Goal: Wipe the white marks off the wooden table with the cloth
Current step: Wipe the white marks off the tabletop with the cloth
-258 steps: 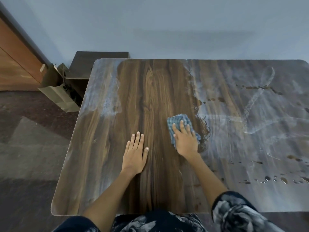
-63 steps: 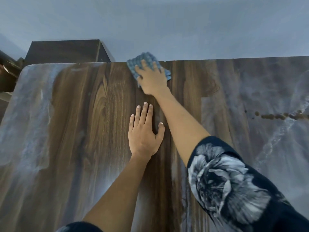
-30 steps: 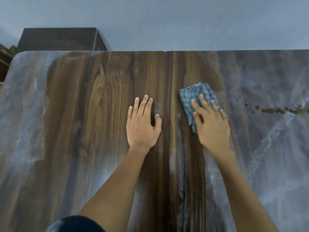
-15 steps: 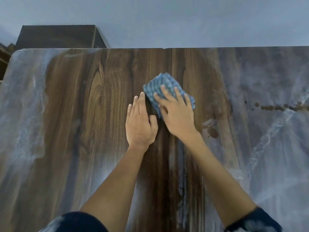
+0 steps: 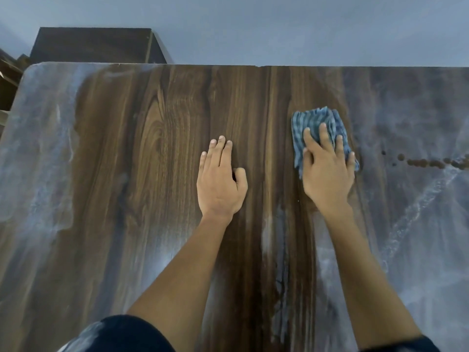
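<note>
At about two o'clock on the brown wood-grain table point(image 5: 165, 174), the crumpled blue checked cloth point(image 5: 314, 123) lies under the right hand point(image 5: 327, 174), at the edge of the white chalky haze point(image 5: 418, 250). Sweeping it could drag residue back over the cleared centre. The right hand's fingers lie nearly straight, pressing the cloth. The left hand point(image 5: 220, 184) rests flat on the wood at twelve o'clock, holding nothing.

Under my left hand point(image 5: 220, 182) the table point(image 5: 157, 174) is dark wood grain, smooth with a dull sheen. Chalky white marks point(image 5: 38, 153) film its left and right sides matt. My right hand point(image 5: 327, 174) presses a crumpled, ribbed blue cloth point(image 5: 317, 123).
</note>
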`<state>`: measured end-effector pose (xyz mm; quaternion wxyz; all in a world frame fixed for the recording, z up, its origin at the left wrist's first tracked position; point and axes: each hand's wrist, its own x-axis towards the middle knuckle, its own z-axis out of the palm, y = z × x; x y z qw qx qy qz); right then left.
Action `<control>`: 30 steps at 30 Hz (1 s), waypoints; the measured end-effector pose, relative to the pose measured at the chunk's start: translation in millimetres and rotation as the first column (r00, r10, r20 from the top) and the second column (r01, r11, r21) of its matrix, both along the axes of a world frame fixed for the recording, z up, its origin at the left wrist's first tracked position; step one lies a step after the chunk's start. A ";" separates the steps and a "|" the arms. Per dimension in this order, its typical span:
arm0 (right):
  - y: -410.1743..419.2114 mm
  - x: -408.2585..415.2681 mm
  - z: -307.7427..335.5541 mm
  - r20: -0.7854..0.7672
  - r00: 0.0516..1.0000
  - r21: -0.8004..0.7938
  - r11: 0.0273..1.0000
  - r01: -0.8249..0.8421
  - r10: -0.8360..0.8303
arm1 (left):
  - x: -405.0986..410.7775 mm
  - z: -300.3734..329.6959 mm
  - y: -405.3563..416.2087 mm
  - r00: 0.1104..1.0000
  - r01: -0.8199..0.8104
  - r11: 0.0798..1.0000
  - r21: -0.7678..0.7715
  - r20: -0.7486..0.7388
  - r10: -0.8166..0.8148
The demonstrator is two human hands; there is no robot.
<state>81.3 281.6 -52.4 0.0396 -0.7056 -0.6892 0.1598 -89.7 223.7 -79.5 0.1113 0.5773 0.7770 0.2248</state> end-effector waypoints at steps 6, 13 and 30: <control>27.6 -34.3 -7.7 0.010 0.997 0.038 0.996 -0.082 0.081 | 1.5 -0.5 1.0 1.000 -0.018 1.000 0.015 -0.009 0.018; -84.3 -5.3 -8.4 0.019 0.890 0.076 0.887 -0.455 0.455 | 0.6 -1.2 0.7 1.000 -0.024 1.000 0.010 -0.015 0.025; -14.7 -26.6 -13.0 0.040 0.994 0.046 0.993 -0.105 0.103 | 2.5 0.5 1.1 0.999 -0.031 0.999 0.015 -0.013 0.031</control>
